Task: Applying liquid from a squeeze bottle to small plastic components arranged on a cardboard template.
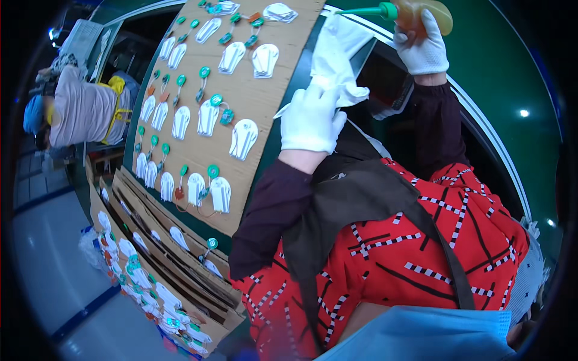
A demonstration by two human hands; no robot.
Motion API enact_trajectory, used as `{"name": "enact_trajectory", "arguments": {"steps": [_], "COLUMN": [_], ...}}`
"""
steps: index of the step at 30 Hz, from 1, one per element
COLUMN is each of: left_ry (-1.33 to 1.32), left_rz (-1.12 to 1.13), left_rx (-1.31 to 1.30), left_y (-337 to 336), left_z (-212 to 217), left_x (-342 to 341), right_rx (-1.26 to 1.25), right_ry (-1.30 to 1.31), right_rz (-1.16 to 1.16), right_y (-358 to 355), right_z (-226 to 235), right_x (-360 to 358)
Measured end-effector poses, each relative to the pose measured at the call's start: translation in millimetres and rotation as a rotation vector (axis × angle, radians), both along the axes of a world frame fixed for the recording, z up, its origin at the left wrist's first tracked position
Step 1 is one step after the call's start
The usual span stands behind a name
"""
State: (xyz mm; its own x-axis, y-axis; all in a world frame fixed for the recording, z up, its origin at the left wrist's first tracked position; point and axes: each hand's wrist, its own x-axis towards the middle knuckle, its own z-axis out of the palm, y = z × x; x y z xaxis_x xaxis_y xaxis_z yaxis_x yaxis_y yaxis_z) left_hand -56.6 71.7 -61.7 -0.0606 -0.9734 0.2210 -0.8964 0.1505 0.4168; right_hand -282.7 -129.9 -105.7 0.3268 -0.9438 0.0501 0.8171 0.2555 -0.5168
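My right hand point(421, 49), in a white glove, is closed round a squeeze bottle point(442, 17) of amber liquid. Its long green nozzle point(361, 11) points left, above a crumpled white cloth point(337, 54). My left hand point(310, 120), also gloved, has its fingers bent over against the near end of the cloth. From its left side pokes the edge of a thin white piece point(281, 112); the glove hides the rest. Left of this hand lies a cardboard sheet point(235, 99) bearing rows of white rounded plastic pieces point(244, 138) with wired green discs point(216, 100).
More cardboard sheets point(156, 210) stand in a row at the lower left, with similar parts between and on them. A dark device with a screen point(385, 78) sits between my arms on the green table point(481, 36). Another person point(84, 108) works at the far left.
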Motion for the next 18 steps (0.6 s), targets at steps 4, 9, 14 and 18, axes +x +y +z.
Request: {"name": "enact_trajectory", "arguments": {"steps": [4,9,14,18], "left_ry": [-0.124,0.165,1.083,1.147], "left_rz": [0.059,0.316,0.524,0.400], "left_rx": [0.015,-0.064,0.142,0.154], "left_y": [-2,-1,-4,-1], "left_z": [-36,-32,-17,-17], "left_x": [7,45,64,71], "right_rx": [0.128,0.060,-0.016,-0.076], "right_ry": [0.095,0.154,0.196,0.315], "right_rz": [-0.028,0.198,0.188,0.143], "right_y": [11,45,59,59], "right_z": [-31,-18,-16,-12], "right_x": [-14,27,58,81]}}
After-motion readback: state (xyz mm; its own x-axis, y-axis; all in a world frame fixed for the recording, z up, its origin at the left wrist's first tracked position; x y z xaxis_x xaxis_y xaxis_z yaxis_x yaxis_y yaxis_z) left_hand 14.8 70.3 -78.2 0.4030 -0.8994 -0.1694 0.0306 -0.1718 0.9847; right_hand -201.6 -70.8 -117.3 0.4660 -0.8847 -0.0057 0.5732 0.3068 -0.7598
